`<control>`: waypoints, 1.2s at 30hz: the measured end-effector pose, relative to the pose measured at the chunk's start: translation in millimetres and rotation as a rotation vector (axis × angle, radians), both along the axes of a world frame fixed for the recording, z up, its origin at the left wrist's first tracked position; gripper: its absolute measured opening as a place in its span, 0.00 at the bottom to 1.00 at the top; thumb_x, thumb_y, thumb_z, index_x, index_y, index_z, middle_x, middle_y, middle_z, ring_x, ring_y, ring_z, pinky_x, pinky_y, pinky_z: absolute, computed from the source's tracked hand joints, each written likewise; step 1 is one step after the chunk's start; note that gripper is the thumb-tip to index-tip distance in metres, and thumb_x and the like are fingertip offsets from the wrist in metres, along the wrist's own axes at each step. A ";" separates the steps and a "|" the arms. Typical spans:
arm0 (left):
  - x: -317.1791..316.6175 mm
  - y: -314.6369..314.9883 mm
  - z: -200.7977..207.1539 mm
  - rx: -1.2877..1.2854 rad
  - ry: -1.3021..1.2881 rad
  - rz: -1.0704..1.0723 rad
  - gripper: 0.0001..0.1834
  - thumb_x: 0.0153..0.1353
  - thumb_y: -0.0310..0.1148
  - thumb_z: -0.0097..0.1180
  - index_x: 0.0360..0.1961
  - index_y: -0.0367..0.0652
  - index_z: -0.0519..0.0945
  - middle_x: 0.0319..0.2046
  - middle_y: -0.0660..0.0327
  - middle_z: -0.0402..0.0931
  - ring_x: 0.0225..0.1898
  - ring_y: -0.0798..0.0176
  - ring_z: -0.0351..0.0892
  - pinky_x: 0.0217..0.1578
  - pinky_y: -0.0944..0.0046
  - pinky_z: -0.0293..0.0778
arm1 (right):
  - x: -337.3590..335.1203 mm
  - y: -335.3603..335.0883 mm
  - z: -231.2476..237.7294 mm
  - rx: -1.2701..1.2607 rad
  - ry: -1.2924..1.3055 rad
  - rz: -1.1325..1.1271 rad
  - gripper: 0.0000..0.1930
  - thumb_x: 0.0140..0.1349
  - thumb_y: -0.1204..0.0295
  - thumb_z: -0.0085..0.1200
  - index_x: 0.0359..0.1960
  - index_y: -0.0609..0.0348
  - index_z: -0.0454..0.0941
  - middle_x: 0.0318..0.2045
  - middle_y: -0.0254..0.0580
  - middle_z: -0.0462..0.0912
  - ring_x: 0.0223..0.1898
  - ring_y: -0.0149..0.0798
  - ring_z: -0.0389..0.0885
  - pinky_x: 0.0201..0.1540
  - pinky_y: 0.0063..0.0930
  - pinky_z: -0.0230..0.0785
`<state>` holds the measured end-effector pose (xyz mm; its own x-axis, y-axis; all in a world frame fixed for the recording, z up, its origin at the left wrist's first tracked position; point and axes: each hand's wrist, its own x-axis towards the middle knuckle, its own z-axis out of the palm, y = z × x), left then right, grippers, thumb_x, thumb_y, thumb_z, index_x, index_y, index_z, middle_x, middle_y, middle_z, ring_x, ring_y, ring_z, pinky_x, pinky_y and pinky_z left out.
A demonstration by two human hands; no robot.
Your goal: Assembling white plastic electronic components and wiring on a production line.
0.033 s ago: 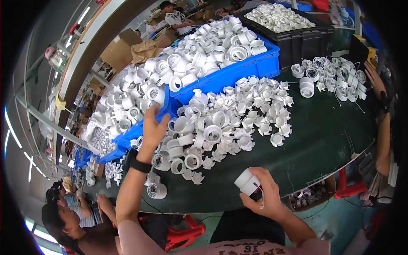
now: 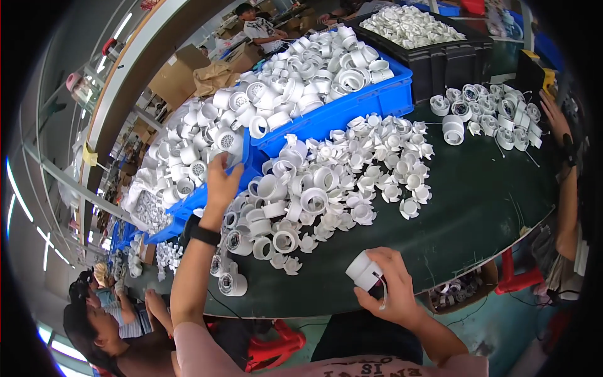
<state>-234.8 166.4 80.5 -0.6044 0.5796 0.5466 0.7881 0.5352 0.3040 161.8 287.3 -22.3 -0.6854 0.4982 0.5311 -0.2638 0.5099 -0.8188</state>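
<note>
My right hand (image 2: 394, 288) grips a short white cylindrical housing (image 2: 363, 269) with a thin white wire hanging from it, held tilted above the table's near edge. My left hand (image 2: 223, 183) reaches forward to the rim of a blue bin (image 2: 251, 164), thumb and fingers apart, and nothing shows between them. Beside it on the table lies a heap of white rings (image 2: 271, 187) mixed with small white petal-edged caps (image 2: 383, 151). White perforated cups (image 2: 227, 138) fill the bin beyond my fingers.
A second blue bin (image 2: 377, 100) overflows with white cups. Behind it stands a black crate (image 2: 449, 66) of small white parts. Wired white assemblies (image 2: 487, 110) cluster at the right, near another person's hand (image 2: 554, 116). A seated person (image 2: 94, 333) is at my left.
My left hand has shifted slightly left and farther out along the bin's rim. My right hand stays almost in place, still holding the white housing.
</note>
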 end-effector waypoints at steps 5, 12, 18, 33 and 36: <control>-82.0 34.7 -3.0 -0.119 0.043 0.545 0.45 0.47 0.62 0.56 0.54 0.32 0.69 0.49 0.39 0.73 0.55 0.39 0.69 0.54 0.46 0.64 | 4.9 -1.1 0.8 -0.059 -0.077 -0.022 0.34 0.43 0.69 0.68 0.54 0.60 0.66 0.47 0.54 0.72 0.41 0.50 0.78 0.41 0.36 0.75; -82.3 75.3 -2.8 -0.265 -0.072 0.791 0.51 0.44 0.67 0.54 0.59 0.33 0.66 0.53 0.41 0.71 0.62 0.37 0.61 0.56 0.36 0.57 | 5.0 1.5 -5.9 0.033 -0.030 -0.013 0.33 0.46 0.64 0.69 0.52 0.62 0.67 0.46 0.50 0.74 0.41 0.47 0.80 0.37 0.34 0.78; -90.5 22.7 7.7 0.262 0.062 0.326 0.43 0.44 0.50 0.66 0.57 0.32 0.66 0.52 0.39 0.71 0.52 0.38 0.72 0.52 0.48 0.68 | 0.6 -2.9 1.1 -0.012 0.039 -0.081 0.30 0.44 0.69 0.69 0.51 0.62 0.72 0.48 0.51 0.70 0.41 0.46 0.80 0.40 0.32 0.77; 306.9 -42.3 -31.6 0.021 -0.195 -0.652 0.32 0.37 0.17 0.63 0.50 0.39 0.74 0.50 0.40 0.67 0.47 0.41 0.72 0.46 0.52 0.72 | 28.5 -17.5 18.2 -0.908 -0.090 0.622 0.28 0.58 0.80 0.59 0.60 0.60 0.61 0.60 0.47 0.63 0.52 0.35 0.73 0.52 0.32 0.69; 322.1 -47.3 -43.6 0.191 -0.448 -0.599 0.38 0.43 0.22 0.61 0.60 0.39 0.66 0.55 0.43 0.62 0.57 0.45 0.64 0.55 0.55 0.63 | 27.0 -20.0 15.5 -0.797 -0.083 0.673 0.29 0.56 0.78 0.62 0.59 0.61 0.64 0.56 0.45 0.66 0.51 0.34 0.72 0.50 0.30 0.69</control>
<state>87.4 119.1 37.0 -0.4044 0.7980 0.4469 0.7066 -0.0375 0.7066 188.8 267.3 -6.8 -0.9704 0.1855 0.1544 -0.2200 -0.4170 -0.8819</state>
